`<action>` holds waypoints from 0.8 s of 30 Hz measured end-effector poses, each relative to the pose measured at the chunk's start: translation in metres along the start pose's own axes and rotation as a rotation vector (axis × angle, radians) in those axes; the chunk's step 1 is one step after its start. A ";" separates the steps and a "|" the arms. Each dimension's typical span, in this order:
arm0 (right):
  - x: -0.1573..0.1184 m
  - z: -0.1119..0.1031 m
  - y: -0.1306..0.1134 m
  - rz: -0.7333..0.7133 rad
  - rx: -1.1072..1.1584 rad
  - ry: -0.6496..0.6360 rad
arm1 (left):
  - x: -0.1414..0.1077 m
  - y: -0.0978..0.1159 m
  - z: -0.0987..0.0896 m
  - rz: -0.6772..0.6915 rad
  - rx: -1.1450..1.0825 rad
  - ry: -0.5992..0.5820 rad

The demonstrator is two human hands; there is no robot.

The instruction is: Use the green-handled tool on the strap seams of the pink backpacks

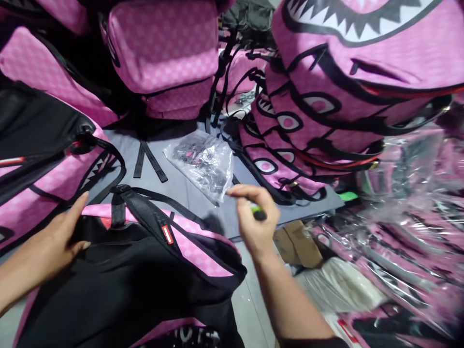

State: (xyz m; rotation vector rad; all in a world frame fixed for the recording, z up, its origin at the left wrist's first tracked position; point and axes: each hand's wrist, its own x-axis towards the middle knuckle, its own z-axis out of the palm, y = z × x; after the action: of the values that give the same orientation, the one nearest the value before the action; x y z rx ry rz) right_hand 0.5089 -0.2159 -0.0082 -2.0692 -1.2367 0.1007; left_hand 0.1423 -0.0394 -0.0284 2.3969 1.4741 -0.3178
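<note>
A black and pink backpack [145, 261] lies in front of me, its black back panel and straps facing up. My left hand [60, 237] grips its upper left edge, thumb on the black fabric and index finger stretched past the rim. Above the backpack's right side is my right hand [259, 217], curled around a small tool with a green and black handle [258, 211]; its working end is hidden. The thumb and index fingertips are beside the corner of a clear plastic bag [203, 162] holding small dark and pink pieces. Whether they touch it, I cannot tell.
Pink shark-face backpacks [286, 121] are stacked at the right on the grey table [181, 188]. More pink backpacks [163, 48] stand behind and at the left. Plastic-wrapped bags [398, 241] and a brown cardboard box [299, 244] lie lower right.
</note>
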 end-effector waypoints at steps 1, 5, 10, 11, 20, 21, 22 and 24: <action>0.013 -0.002 0.027 0.057 -0.097 0.011 | 0.000 0.001 -0.001 -0.006 -0.003 -0.006; 0.054 0.024 0.107 0.065 -0.257 -0.171 | 0.001 0.009 -0.007 -0.018 -0.032 -0.014; 0.073 0.056 0.127 -0.043 -0.390 -0.384 | -0.007 0.022 -0.016 -0.023 -0.010 0.011; 0.074 0.057 0.127 -0.055 -0.415 -0.415 | -0.009 0.023 -0.015 -0.008 0.004 0.019; 0.064 0.042 0.114 -0.003 -0.538 -0.444 | 0.011 0.031 -0.008 0.120 0.061 0.122; 0.063 0.036 0.112 0.016 -0.531 -0.426 | 0.011 0.035 -0.011 0.108 0.044 0.083; 0.062 0.028 0.109 0.044 -0.526 -0.399 | 0.010 0.038 -0.015 0.102 0.031 0.051; 0.059 0.008 0.101 0.119 -0.511 -0.320 | 0.005 0.044 -0.020 0.114 0.021 0.038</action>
State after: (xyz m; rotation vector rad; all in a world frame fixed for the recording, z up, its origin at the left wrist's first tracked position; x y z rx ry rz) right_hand 0.6123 -0.1940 -0.0588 -2.6482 -1.4388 0.1927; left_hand 0.1842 -0.0459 -0.0054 2.5045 1.3494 -0.2641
